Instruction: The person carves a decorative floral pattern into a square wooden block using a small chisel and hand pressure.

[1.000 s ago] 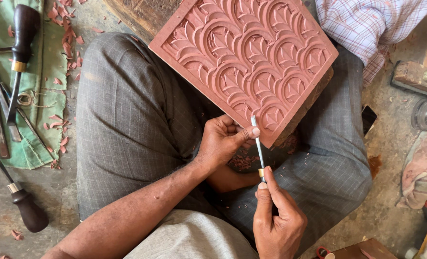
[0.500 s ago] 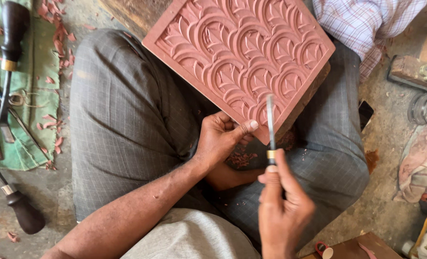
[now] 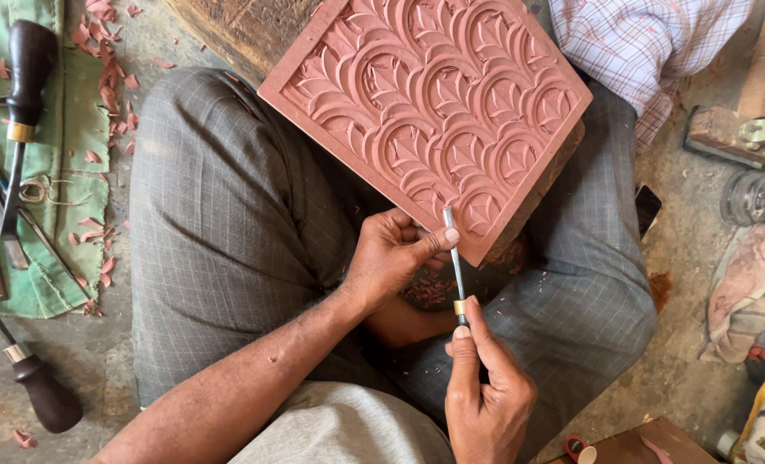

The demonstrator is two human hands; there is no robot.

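Setting: dusty workshop floor; green cloth (image 3: 73,129) at frame left bearing dark-handled chisels (image 3: 23,77) and reddish shavings.

Item: reddish carved panel (image 3: 430,103), scale-and-leaf relief, tilted across the seated person's grey-trousered lap, upper centre.

Left hand (image 3: 391,258): fingers closed on the panel's lower edge, thumb steadying the blade.

Right hand (image 3: 481,391): fingers pinched around a slim chisel (image 3: 455,262), tip at the lowest motif.

Step, judged: fine trimming of the edge motif. Next cut calls for light, controlled pressure.
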